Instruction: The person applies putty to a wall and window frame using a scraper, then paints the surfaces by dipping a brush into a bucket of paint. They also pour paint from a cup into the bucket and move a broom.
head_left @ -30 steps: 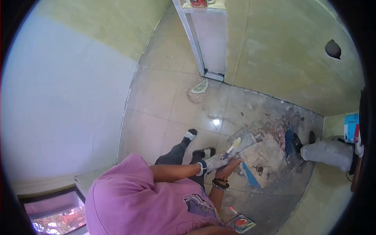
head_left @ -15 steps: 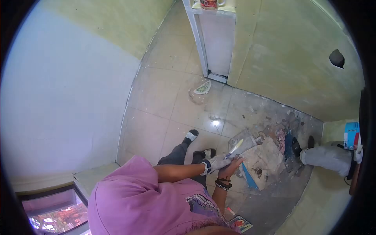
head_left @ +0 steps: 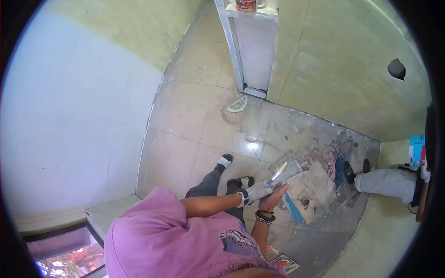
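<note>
In the head view, we look down past our pink shirt (head_left: 162,236) at both hands, held close together in front of us. Our left hand (head_left: 257,191), in a pale glove, has its grip closed around the lower end of a narrow tool (head_left: 280,171) with a light tip. That tip points up and away from us, probably so the working end stays off our fingers. Our right hand (head_left: 273,198) has no glove; its grip is apart, fingers extended beside the tool's handle end, perhaps to steady or shield it. We cannot tell whether it touches the tool.

In this view, the tool is just above a translucent sheet (head_left: 291,162). Beside that, a crumpled brown sheet (head_left: 316,187) spreads over a blue sheet (head_left: 294,209), with a small round item (head_left: 305,202) on top. The sheets may be laid there to catch debris, since rubble (head_left: 345,139) litters the tiled floor (head_left: 178,109) around them. A half-round piece (head_left: 238,104) lies farther off, near the door frame (head_left: 233,51). To our right we see another person's leg (head_left: 387,181), well apart from our hands. Near our right forearm, some booklets (head_left: 286,264) rest on the floor.
</note>
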`<action>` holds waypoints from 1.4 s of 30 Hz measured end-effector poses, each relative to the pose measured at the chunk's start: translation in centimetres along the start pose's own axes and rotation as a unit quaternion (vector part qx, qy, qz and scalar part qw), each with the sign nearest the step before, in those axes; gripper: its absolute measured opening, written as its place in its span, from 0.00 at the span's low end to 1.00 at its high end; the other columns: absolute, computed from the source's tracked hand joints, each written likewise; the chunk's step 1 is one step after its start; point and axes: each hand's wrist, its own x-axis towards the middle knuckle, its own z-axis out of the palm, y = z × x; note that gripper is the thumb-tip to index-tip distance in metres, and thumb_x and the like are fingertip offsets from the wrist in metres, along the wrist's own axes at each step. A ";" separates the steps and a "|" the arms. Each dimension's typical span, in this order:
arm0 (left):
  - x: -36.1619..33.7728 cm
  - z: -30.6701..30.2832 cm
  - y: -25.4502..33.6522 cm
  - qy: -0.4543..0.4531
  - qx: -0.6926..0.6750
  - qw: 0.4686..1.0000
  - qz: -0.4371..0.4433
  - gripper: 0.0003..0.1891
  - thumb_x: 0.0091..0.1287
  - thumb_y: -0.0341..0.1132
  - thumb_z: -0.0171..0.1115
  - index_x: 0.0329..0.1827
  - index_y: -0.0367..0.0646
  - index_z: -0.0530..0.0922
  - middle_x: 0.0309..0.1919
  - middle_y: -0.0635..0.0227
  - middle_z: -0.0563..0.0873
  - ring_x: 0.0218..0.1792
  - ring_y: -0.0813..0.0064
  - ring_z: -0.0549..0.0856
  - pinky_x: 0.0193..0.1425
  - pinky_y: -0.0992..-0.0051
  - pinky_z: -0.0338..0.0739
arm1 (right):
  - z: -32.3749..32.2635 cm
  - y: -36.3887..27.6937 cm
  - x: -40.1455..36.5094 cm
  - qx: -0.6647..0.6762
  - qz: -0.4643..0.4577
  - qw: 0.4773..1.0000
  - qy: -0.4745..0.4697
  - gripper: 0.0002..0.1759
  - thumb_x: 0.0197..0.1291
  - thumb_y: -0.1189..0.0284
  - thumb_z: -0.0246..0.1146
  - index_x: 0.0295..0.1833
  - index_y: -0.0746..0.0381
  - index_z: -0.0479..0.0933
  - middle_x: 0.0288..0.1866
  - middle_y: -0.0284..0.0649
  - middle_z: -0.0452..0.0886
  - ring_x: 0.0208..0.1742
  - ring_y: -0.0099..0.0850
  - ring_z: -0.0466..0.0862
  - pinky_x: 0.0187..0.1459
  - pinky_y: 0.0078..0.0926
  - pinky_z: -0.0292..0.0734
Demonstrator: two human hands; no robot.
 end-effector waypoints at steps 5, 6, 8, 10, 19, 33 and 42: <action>1.0 -0.6 -0.8 0.016 0.113 0.993 -0.038 0.18 0.69 0.42 0.56 0.54 0.39 0.74 0.43 0.71 0.79 0.45 0.80 0.74 0.53 0.76 0.70 | -2.7 2.0 2.8 -0.008 0.001 0.997 -0.083 0.50 0.64 0.36 0.40 0.75 0.65 0.43 0.77 0.42 0.48 0.74 0.36 0.54 0.72 0.34 0.49; 1.1 -0.6 -0.9 0.020 0.103 0.994 -0.024 0.18 0.69 0.42 0.55 0.54 0.39 0.74 0.42 0.70 0.79 0.45 0.80 0.74 0.53 0.77 0.70 | -3.0 2.3 3.1 -0.005 -0.002 0.996 -0.093 0.50 0.64 0.36 0.40 0.75 0.65 0.43 0.76 0.42 0.49 0.74 0.36 0.54 0.72 0.34 0.49; 0.8 -0.1 0.0 0.027 0.080 0.996 0.004 0.17 0.69 0.41 0.54 0.54 0.38 0.74 0.42 0.70 0.79 0.44 0.80 0.73 0.52 0.77 0.70 | -2.0 1.3 2.1 -0.003 -0.009 0.994 -0.112 0.49 0.64 0.36 0.40 0.75 0.65 0.44 0.76 0.42 0.51 0.73 0.36 0.55 0.71 0.34 0.50; 0.5 0.2 0.5 0.027 0.072 0.997 0.020 0.18 0.66 0.41 0.55 0.53 0.37 0.74 0.42 0.68 0.80 0.43 0.78 0.75 0.50 0.76 0.71 | -1.6 1.1 1.8 -0.009 -0.011 0.997 -0.078 0.49 0.65 0.36 0.40 0.75 0.65 0.45 0.75 0.43 0.51 0.73 0.36 0.56 0.71 0.33 0.49; -0.2 1.3 2.3 0.009 0.010 1.000 0.011 0.18 0.63 0.40 0.55 0.52 0.40 0.74 0.34 0.69 0.79 0.36 0.80 0.77 0.38 0.76 0.75 | -2.5 1.2 3.4 -0.032 -0.046 0.994 -0.091 0.50 0.63 0.35 0.40 0.76 0.63 0.44 0.78 0.46 0.45 0.75 0.40 0.53 0.72 0.38 0.48; 0.1 0.6 2.4 -0.003 0.099 0.995 -0.024 0.23 0.62 0.43 0.58 0.54 0.35 0.75 0.40 0.65 0.82 0.42 0.77 0.77 0.50 0.75 0.72 | -1.7 -0.1 2.6 -0.056 -0.061 0.994 -0.067 0.49 0.64 0.36 0.40 0.76 0.64 0.44 0.78 0.45 0.45 0.75 0.39 0.51 0.72 0.36 0.45; 1.3 0.1 0.9 0.020 0.226 0.974 0.014 0.25 0.60 0.46 0.58 0.52 0.34 0.75 0.37 0.56 0.83 0.39 0.68 0.80 0.47 0.70 0.74 | -2.1 -0.1 2.7 -0.002 -0.042 0.995 -0.089 0.46 0.67 0.39 0.38 0.76 0.64 0.41 0.79 0.42 0.43 0.77 0.34 0.47 0.74 0.32 0.42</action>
